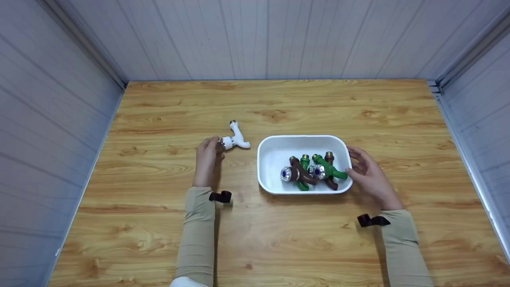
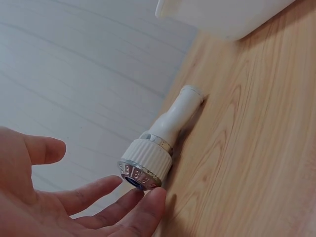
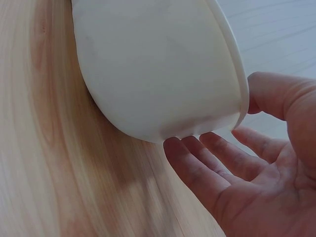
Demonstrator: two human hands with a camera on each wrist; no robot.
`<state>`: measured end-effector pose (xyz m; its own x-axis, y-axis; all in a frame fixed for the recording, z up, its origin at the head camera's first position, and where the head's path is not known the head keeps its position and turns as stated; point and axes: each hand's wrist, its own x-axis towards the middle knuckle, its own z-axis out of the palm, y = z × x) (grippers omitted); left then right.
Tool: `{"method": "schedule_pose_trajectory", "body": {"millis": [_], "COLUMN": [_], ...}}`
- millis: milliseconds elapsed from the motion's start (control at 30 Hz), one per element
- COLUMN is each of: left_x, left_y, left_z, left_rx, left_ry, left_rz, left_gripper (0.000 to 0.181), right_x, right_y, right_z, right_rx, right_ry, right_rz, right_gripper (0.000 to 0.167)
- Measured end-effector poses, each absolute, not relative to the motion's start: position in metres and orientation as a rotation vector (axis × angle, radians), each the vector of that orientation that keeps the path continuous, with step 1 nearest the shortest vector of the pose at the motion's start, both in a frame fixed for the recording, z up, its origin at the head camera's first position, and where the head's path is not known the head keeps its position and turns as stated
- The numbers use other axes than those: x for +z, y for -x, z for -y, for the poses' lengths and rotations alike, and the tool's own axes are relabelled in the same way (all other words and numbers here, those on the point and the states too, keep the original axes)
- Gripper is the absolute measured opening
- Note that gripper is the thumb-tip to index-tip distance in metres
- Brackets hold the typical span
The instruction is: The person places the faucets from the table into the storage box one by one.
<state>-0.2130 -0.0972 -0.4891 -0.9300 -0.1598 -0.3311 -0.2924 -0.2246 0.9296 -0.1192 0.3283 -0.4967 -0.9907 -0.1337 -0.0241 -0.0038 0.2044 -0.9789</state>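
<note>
A white plastic tap (image 1: 238,137) with a ribbed knob and chrome cap lies on the wooden table, left of a white tub (image 1: 275,138). My left hand (image 1: 207,157) is at the knob end. In the left wrist view, the fingertips touch or nearly touch the tap's cap (image 2: 139,177), while the thumb stands well apart. At the tub's right end, my right hand (image 1: 370,175) holds the rim with the thumb, its fingers against the outer wall (image 3: 163,98). Inside the tub lie several brown taps (image 1: 303,174) and green taps (image 1: 329,170), partly overlapping.
The wood-grain table (image 1: 255,239) is bordered by pale panel walls (image 1: 247,40) at the back and both sides. A black wrist mount (image 1: 220,197) sits on the left sleeve, another mount (image 1: 372,220) on the right sleeve.
</note>
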Motion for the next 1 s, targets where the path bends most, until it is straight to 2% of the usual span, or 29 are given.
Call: {"method": "schedule_pose_trajectory", "body": {"millis": [200,433,1000], "left_x": [-0.490,-0.493,-0.500], "left_y": [0.218,0.222,0.227], "left_z": [0.097,0.097,0.091], "left_rx": [2.275,2.249,1.995], "left_ry": [0.591,0.603,0.492], "left_rz": [-1.902,-1.941,-2.299], "left_gripper": [0.037,0.032,0.034], "right_x": [-0.497,-0.495,-0.498], "right_y": [0.119,0.119,0.120], "right_z": [-0.328,-0.328,-0.329], "right_rx": [-1.908,-1.901,-1.908], "right_ry": [0.126,0.118,0.141], "right_rz": [-2.357,-2.360,-2.362], "right_gripper": [0.062,0.061,0.060]}}
